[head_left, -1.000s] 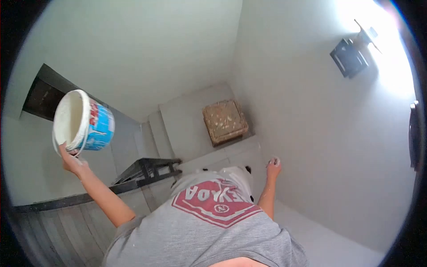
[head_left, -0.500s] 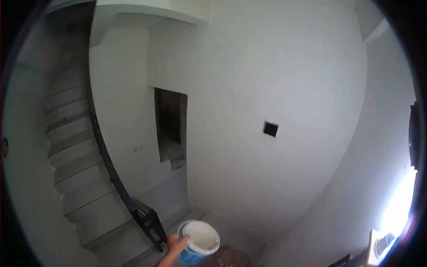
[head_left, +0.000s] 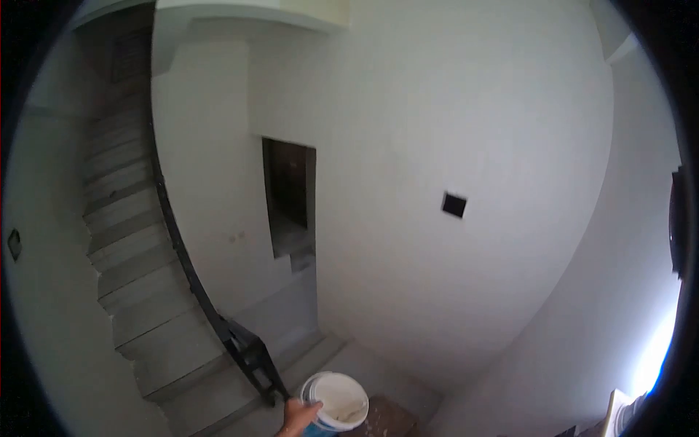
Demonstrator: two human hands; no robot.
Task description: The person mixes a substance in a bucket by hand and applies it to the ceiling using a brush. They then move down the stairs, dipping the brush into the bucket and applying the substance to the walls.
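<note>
My left hand [head_left: 299, 416] comes in at the bottom edge and is closed on the left rim of a white bucket [head_left: 331, 377] with blue on its outer side. The bucket is tilted so that its open mouth faces me. Its inside is whitish, with a darker patch low on the right; I cannot make out what that is. The lower part of the bucket is cut off by the frame. Nothing of my right hand shows.
Stairs [head_left: 155, 315] rise on the left beside a dark metal railing [head_left: 191, 273]. Beneath the bucket lies a brown, speckled board-like surface [head_left: 393, 419]. A tall pale wall [head_left: 408, 131] has a dark square opening [head_left: 454, 205] and a doorway [head_left: 290, 189]. Bright light enters at right.
The view has shifted, so the stairs, doorway and wall opening sit a little further right. The bucket and my left hand appear slightly lower and further right, with the grip kept.
</note>
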